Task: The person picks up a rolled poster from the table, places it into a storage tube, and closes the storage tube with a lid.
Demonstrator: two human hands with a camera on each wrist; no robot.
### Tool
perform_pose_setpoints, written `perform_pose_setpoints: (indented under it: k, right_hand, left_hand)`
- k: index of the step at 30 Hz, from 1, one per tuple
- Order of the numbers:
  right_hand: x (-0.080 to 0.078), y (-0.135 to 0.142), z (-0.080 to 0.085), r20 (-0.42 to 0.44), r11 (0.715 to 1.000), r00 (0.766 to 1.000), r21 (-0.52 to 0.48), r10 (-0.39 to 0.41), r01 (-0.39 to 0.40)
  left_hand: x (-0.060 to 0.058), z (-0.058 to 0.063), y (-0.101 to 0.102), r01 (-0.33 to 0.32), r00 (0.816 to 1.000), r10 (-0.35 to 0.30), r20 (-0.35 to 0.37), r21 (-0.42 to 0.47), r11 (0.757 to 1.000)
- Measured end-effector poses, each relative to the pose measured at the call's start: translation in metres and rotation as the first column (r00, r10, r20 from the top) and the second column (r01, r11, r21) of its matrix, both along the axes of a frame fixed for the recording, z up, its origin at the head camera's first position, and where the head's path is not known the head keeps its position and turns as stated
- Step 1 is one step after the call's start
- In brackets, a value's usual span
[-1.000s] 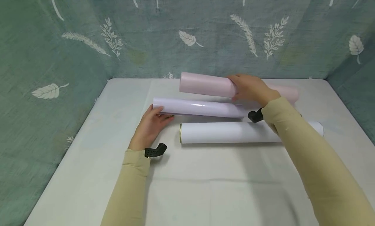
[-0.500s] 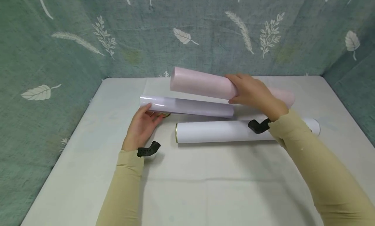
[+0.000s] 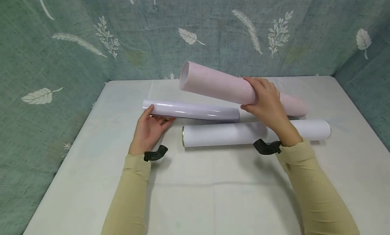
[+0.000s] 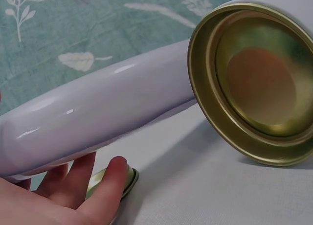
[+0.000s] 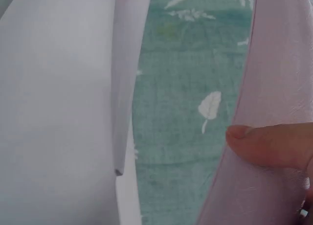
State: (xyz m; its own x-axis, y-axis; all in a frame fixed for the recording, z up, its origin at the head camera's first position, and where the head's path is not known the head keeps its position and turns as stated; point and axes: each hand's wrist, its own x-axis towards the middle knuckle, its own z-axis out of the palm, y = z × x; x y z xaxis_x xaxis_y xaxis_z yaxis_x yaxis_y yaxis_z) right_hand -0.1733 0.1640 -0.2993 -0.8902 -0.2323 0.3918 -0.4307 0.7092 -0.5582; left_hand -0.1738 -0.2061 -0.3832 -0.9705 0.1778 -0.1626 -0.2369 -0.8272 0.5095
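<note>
My left hand [image 3: 148,132] holds the left end of a glossy lavender paper roll [image 3: 195,111], thumb on top and fingers spread below. Beside those fingertips, a small gold metal lid [image 4: 132,181] shows on the table in the left wrist view, partly hidden by the fingers. Over the table's back, my right hand [image 3: 265,104] grips a pink paper roll [image 3: 217,83] around its middle, its left end raised and its hollow opening showing. A white tube [image 3: 222,134] with a gold metal end [image 4: 261,83] lies in front of both rolls, crossed by the right wrist.
White cloth covers the table [image 3: 195,201]. A green leaf-print fabric [image 3: 152,45] stands behind it and along both sides. Black wrist mounts [image 3: 156,153] sit on both wrists, the right one overlapping the white tube in the head view.
The pink roll's left end has risen and tilted, showing its opening. The lavender roll and left hand have shifted left. The right forearm has swung inward, uncovering more of the white tube.
</note>
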Motion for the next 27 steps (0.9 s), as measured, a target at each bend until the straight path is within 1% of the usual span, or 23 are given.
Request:
perform_pose_setpoints:
  k: [4,9,11,13,16,21,24,27]
  right_hand:
    - [0.001,-0.001,-0.011,-0.058,0.998,0.997,-0.037,-0.050,0.048]
    - [-0.002,0.000,-0.025,-0.138,0.991,0.982,-0.025,-0.132,0.130]
    - [-0.003,-0.001,-0.031,-0.155,0.989,0.977,-0.012,-0.148,0.148]
    - [-0.004,-0.001,-0.035,-0.164,0.989,0.976,0.006,-0.147,0.150]
    - [-0.007,0.000,-0.038,-0.164,0.991,0.979,0.034,-0.122,0.129]
    - [-0.007,0.007,-0.045,-0.158,0.992,0.983,0.066,-0.097,0.108]
    - [-0.007,0.012,-0.051,-0.149,0.990,0.984,0.093,-0.094,0.109]
    - [-0.009,0.012,-0.053,-0.146,0.987,0.985,0.122,-0.088,0.106]
  left_hand:
    - [-0.001,0.000,-0.001,-0.019,1.000,0.019,0.015,0.005,1.000]
    - [-0.002,-0.001,0.001,-0.025,1.000,0.025,0.012,0.059,0.998]
    - [-0.002,-0.002,0.001,-0.027,1.000,0.027,0.002,0.079,0.996]
    - [-0.002,-0.003,-0.001,-0.038,0.999,0.039,-0.015,0.096,0.995]
    - [-0.002,-0.005,-0.006,-0.064,0.997,0.068,-0.040,0.110,0.992]
    - [0.002,-0.004,-0.017,-0.118,0.991,0.125,-0.043,0.124,0.985]
    - [0.004,-0.004,-0.021,-0.129,0.989,0.136,-0.051,0.127,0.984]
    - [0.006,-0.005,-0.022,-0.142,0.986,0.151,-0.072,0.125,0.982]
